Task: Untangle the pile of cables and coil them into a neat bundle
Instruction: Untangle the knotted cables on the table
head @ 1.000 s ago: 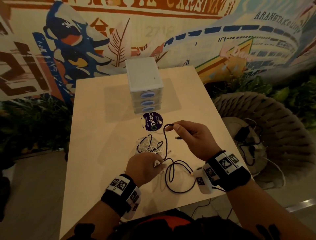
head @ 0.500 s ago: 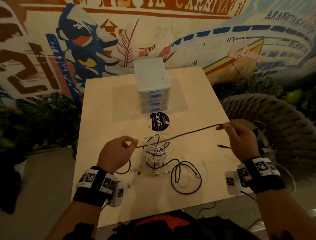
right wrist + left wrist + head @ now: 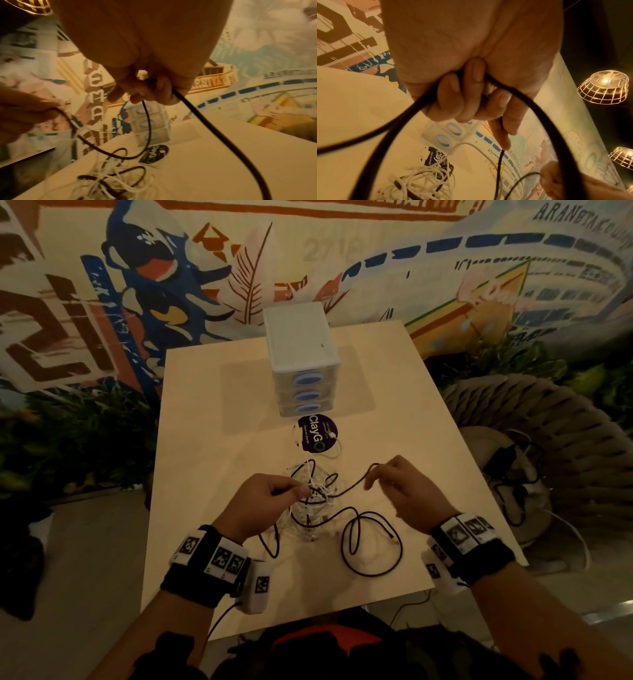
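Head view: black cable (image 3: 346,486) slack crosswise between both hands.

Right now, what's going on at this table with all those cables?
A person is sorting a cable tangle on a wooden table. Both hands hold one black cable: the left hand pinches it above the pile of white and black cables, and the right hand holds it further along. Part of a black cable lies in a loose loop near the table's front edge. Nothing is coiled into a bundle yet.
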### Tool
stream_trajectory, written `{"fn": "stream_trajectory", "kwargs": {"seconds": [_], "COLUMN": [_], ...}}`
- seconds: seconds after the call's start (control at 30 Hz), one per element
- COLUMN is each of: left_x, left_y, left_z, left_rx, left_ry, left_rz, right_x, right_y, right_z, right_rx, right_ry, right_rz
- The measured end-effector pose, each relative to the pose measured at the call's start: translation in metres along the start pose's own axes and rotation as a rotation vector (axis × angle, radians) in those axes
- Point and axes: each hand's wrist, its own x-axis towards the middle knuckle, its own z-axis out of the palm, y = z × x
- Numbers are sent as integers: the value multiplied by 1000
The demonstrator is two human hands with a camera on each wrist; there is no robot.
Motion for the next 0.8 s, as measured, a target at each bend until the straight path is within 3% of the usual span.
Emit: {"fn": "stream_trajectory", "kwargs": {"seconds": [0.07,0.23,0.4,0.53,0.8], "left_x": [1,-1,-5,-8,-20], "left_y": [2,16,9,8,19], "left_z": [5,13,7,-1,-11], "left_rx": [18,-59,-102,-185,-420], "left_ry": [-4,-41,-32,60,102], "left_rz": [24,107,113,102,183], "right_x": [4,27,34,39,50], "right_y": [-23,-54,-51,-42,-35], "right_z": [7,30,34,38,39], "right_rx": [-62,-223,-242,-315,-148], "right_ry": [-77,-60,-94,-183,-159], "right_rz": [-60,-84,-55,-9,14]}}
